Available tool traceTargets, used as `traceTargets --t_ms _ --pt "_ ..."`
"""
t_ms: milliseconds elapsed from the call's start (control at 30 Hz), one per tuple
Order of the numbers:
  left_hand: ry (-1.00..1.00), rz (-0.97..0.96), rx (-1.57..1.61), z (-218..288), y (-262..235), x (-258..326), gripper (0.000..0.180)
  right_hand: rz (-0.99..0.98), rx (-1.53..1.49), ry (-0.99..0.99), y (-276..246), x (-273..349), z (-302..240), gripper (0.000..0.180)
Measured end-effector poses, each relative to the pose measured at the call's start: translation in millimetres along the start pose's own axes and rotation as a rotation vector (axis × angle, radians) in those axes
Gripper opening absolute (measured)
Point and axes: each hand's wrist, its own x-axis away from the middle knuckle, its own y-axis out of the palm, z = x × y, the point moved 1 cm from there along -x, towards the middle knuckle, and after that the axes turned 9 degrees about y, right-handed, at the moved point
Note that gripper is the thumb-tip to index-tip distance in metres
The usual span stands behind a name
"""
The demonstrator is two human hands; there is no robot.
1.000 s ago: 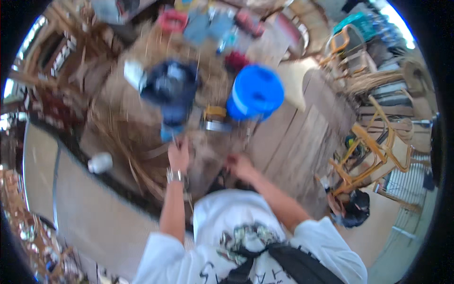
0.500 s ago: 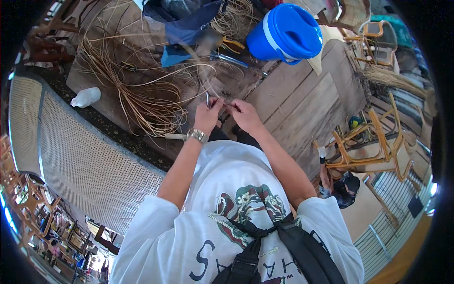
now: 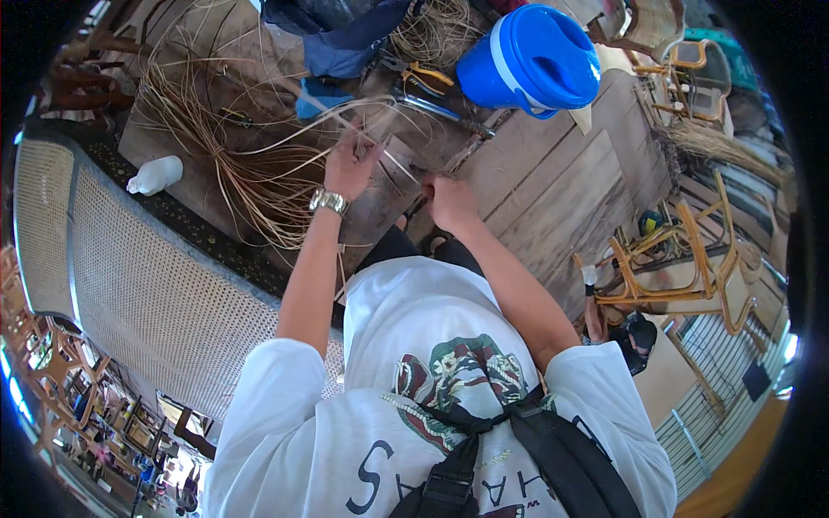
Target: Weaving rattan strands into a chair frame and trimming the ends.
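Observation:
A pale cane strip (image 3: 399,163) stretches between my hands over the wooden floor. My right hand (image 3: 453,204) is closed in a pinch on the strip's near end. Up and to the left, my left hand (image 3: 350,168), with a metal watch at the wrist, has its fingers bent around the strip; its fingertips are slightly blurred. Beyond my left hand the strip curves back toward a blue cloth (image 3: 319,97). To the left of that hand lies a loose bundle of thin brown cane strands (image 3: 250,186).
Pliers with yellow handles (image 3: 425,78) and a metal tool (image 3: 432,107) lie ahead, by a blue lidded bucket (image 3: 553,60). A white bottle (image 3: 155,175) and a woven cane panel (image 3: 164,276) are at left. Another person (image 3: 635,337) is by chair frames (image 3: 682,259) at right.
My left hand has moved up and left, away from my right hand, so more of the strip shows between them. The right hand has shifted only slightly.

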Motion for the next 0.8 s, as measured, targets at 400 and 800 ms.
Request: traceTargets --t_ms 400,800 --pt "-0.183 0.046 0.473 -37 25 -9 0.033 0.185 0.111 -0.116 11 -8 9 0.020" --pt "-0.264 0.106 -0.187 -48 40 14 0.039 0.270 0.093 -0.248 30 -16 16 0.020"
